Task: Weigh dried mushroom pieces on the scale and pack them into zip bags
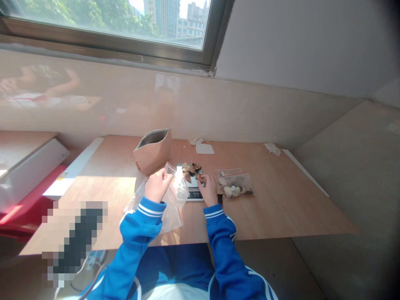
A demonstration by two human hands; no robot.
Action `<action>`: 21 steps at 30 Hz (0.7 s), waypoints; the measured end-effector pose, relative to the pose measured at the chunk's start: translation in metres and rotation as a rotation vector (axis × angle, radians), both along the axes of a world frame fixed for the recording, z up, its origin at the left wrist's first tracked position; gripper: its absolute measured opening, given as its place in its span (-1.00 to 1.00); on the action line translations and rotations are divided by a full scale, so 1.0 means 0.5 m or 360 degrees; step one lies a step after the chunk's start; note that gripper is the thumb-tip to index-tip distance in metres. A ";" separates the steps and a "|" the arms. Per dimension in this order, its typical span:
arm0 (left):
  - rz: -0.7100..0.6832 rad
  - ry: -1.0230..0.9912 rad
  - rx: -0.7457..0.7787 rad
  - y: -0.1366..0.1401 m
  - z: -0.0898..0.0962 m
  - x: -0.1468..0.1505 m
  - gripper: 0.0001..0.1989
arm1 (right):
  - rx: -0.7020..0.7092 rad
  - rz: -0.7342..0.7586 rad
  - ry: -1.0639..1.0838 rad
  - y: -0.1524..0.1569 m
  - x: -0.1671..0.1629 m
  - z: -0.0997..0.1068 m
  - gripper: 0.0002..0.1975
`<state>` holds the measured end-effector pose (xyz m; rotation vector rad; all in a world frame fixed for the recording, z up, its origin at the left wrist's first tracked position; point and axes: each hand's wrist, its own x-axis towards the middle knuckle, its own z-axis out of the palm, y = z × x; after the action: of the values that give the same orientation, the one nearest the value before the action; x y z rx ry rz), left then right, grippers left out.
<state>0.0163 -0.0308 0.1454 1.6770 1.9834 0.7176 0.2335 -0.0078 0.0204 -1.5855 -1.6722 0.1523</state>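
Observation:
My left hand [158,185] is closed on the top edge of a clear zip bag [180,189], which hangs beside the scale. Several dried brown-and-tan pieces [191,170], possibly dried mushroom, lie on the white plate of a small digital scale [195,196]. At the plate's right edge, my right hand [208,191] has its thumb and fingers closed around one dried brown piece [200,178]. More clear zip bags [170,212] with red seal lines lie flat under and beside my left forearm.
An open brown paper pouch [154,152] stands behind my left hand. Right of the scale lie filled zip bags [236,185] with pale pieces. A white card [205,148] and crumpled tissues [272,148] are near the wall. A blurred dark object [79,237] covers the table's left front.

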 end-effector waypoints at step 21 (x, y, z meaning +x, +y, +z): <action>0.0003 -0.0302 0.0094 0.008 -0.030 0.025 -0.69 | -0.0261 0.0354 0.0478 -0.048 -0.081 0.232 -0.73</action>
<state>0.0290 -0.0266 0.1306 1.5769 1.8486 0.9083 0.1930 -0.0319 0.1363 -1.4068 -1.6235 0.6254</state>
